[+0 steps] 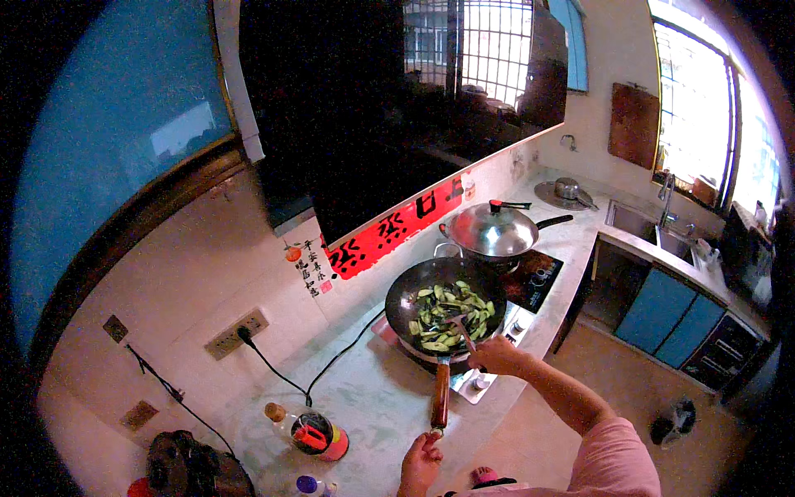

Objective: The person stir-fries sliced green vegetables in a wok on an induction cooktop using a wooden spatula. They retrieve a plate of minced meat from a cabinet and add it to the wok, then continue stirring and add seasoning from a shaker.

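Observation:
A dark wok (404,304) with a wooden handle (440,391) sits on the stove. Sliced green vegetables (450,310), maybe zucchini, are spread over its bottom. My right hand (497,356) is closed around the grip of a spatula (463,329), whose blade rests among the slices. At the lower end of the wok handle, the fingers of my left hand (423,458) pinch the metal end piece. The wok's rim hides most of the burner beneath.
Behind stands a second pan with a domed metal lid (494,228). A range hood (372,124) overhangs the counter. Black cord (335,357) runs from a wall socket (236,333). Bottles (320,435) stand lower left; a sink (630,220) is at far right.

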{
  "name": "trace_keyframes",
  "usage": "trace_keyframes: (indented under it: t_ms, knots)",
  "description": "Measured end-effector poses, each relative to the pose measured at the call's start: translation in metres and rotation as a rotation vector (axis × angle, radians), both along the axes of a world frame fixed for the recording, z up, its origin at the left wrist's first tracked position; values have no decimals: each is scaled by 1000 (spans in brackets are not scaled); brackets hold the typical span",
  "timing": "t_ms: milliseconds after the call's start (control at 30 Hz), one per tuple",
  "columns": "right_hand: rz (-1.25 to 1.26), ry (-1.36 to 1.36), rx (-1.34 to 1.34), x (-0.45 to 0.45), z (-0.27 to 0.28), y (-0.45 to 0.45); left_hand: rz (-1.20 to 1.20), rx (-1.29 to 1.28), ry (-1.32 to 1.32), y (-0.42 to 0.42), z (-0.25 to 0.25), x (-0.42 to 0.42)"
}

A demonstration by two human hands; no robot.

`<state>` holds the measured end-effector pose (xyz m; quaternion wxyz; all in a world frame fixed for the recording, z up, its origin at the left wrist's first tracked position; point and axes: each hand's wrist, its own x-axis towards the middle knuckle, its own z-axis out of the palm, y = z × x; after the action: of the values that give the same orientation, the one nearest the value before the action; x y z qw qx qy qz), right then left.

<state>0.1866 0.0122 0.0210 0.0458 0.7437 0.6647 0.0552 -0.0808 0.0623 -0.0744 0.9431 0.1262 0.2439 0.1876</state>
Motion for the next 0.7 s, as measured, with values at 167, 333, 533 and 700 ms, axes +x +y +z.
trace_keyframes:
  t_ms: [167,333,533,700]
  knots:
    - [-145,89,86,-3,44,-12,21,4,-16,4,-8,-6]
    - [-204,-48,102,2,36,-28,46,31,48,-7,17,-4]
    - [-122,123,224,9,-13,-27,-21,65,-36,-4,-1,-4]
    - [-161,283,417,5,3,-27,46,106,23,-8,15,-6]
